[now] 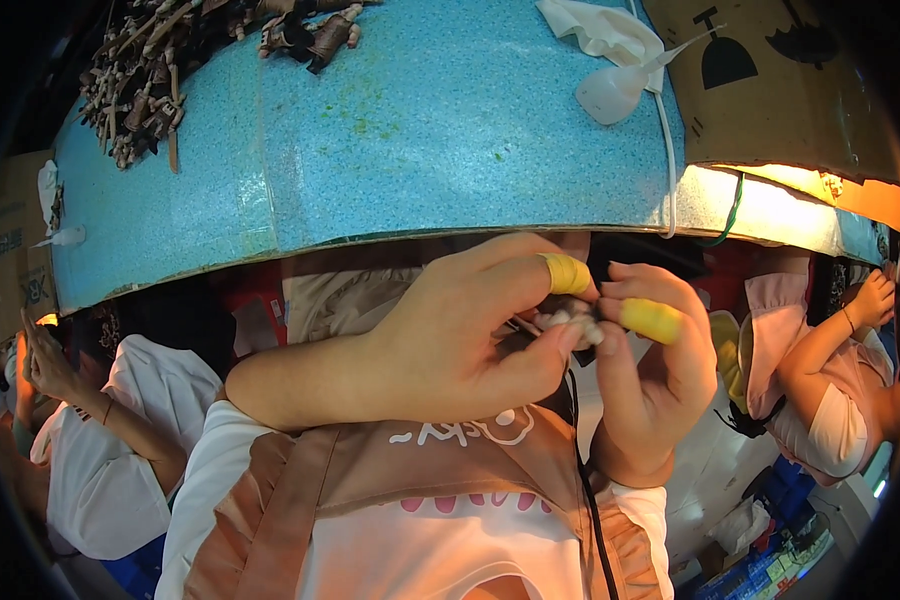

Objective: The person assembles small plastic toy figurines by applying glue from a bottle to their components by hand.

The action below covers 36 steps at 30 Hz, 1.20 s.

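Observation:
Both my hands meet in front of my chest, just off the near edge of the blue table. Between their fingertips is a small figurine with pale, rounded parts; the fingers cover much of it. My left hand is closed, thumb and index finger pinching the figurine. From the other side my right hand pinches it too, thumb against bent fingers. Yellow tape wraps one finger of each hand.
A pile of small brown and beige figurines lies at the table's far left. A white squeeze bottle with a thin spout lies near a white cloth. Cardboard stands far right. Other people sit left and right.

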Available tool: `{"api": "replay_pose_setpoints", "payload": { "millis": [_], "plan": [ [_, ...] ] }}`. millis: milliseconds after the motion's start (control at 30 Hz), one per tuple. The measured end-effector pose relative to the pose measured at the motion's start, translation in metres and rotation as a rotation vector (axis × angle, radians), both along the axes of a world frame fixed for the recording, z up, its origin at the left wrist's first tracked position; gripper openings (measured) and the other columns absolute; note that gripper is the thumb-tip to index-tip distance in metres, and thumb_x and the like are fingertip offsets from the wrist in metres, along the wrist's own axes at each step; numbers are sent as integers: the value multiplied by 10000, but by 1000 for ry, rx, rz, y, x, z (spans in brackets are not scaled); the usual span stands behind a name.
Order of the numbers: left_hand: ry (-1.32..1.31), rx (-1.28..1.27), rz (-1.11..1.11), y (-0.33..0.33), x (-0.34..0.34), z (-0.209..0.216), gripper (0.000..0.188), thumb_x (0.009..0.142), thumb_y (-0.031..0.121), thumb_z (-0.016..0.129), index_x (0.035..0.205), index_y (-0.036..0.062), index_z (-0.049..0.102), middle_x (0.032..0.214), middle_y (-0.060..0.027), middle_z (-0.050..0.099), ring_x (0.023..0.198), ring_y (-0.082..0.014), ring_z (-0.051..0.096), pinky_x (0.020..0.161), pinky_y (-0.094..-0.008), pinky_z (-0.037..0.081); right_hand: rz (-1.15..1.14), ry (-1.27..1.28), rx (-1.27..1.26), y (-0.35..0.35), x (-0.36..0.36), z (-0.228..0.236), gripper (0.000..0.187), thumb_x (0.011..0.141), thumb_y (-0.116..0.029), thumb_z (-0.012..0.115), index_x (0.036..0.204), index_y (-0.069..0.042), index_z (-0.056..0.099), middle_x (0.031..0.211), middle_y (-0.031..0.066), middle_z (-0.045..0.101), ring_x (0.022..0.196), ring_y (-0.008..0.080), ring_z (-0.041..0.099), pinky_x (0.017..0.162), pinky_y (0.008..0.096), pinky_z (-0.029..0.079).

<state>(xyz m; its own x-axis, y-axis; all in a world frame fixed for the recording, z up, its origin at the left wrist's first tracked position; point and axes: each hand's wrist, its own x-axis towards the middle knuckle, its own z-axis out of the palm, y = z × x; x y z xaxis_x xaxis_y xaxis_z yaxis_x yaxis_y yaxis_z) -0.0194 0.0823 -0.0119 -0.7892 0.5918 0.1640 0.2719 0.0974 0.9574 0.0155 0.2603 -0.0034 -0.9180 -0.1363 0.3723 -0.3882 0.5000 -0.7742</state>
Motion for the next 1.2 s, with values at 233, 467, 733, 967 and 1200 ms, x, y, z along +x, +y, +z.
{"api": "replay_pose_setpoints", "payload": {
  "millis": [233,467,733,967,1200],
  "plan": [
    [-493,14,-112,-2,0,12,444,791,155,597,1158,-40,443,895,-138,526,727,-256,555,624,-310,468,-18,116,-11,-2,5,-9,273,645,54,668,904,28,586,943,157,567,809,249,578,711,330,479],
    [-398,42,-186,1,0,6,573,796,24,578,1298,-39,311,1133,-124,512,991,-153,528,831,-284,442,-53,-317,-740,-3,14,-11,191,765,21,604,945,46,548,978,160,551,892,203,545,781,288,448],
    [-494,312,-200,-1,3,1,578,808,50,587,1300,-20,291,1149,-120,497,1098,-160,457,890,-285,401,65,-255,-534,-2,14,-17,398,750,-86,662,1084,62,505,1089,201,499,958,243,529,783,310,445],
    [-788,476,-172,0,2,7,627,776,54,642,1296,1,297,1187,-124,481,1128,-181,452,934,-297,367,62,-189,-493,-7,20,-24,742,640,-247,787,1213,59,429,1196,215,414,1019,273,504,847,361,427],
    [-814,340,-191,-7,1,9,686,696,24,723,1259,25,332,1208,-151,474,1096,-201,495,901,-319,413,167,-182,-366,6,14,-21,730,617,-281,783,1168,69,456,1126,211,472,987,279,517,818,359,437]
  ]
}}
